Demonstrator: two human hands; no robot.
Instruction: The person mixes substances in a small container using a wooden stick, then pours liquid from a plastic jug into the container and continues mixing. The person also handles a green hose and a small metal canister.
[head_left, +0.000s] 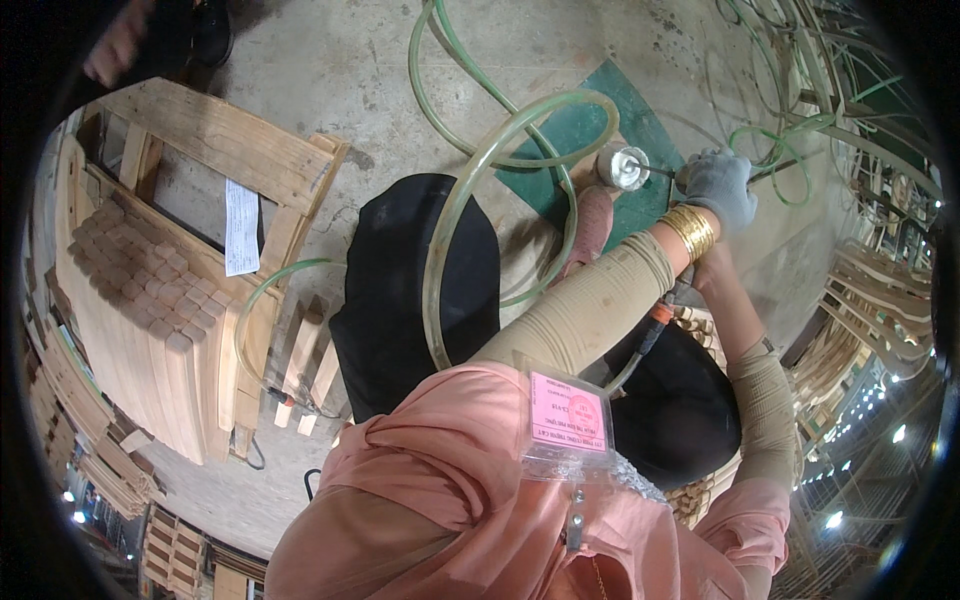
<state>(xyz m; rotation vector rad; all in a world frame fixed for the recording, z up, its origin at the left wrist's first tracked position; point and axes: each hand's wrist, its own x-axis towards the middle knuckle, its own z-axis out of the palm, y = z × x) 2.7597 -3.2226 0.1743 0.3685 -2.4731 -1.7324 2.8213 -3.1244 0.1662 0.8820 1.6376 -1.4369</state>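
Observation:
My left hand (722, 185), in a grey glove, is closed around a thin dark metal rod (655, 171). The rod runs left to a round, silvery-white disc-shaped piece (624, 166) above a green mat (615, 120). Close below the glove is my right hand (708, 268), bare at the wrist and partly covered by the left forearm; its fingers are hidden. An air hose fitting with an orange collar (660, 314) leads up toward that hand. What the fitting joins cannot be made out.
A clear green hose (437, 250) loops across in front of me. To the left stand stacked wooden strips (160, 285) beside a wooden frame (200, 125) with a paper on it. Curved wooden pieces (870, 300) lie at right. Another person's hand (115, 50) shows top left.

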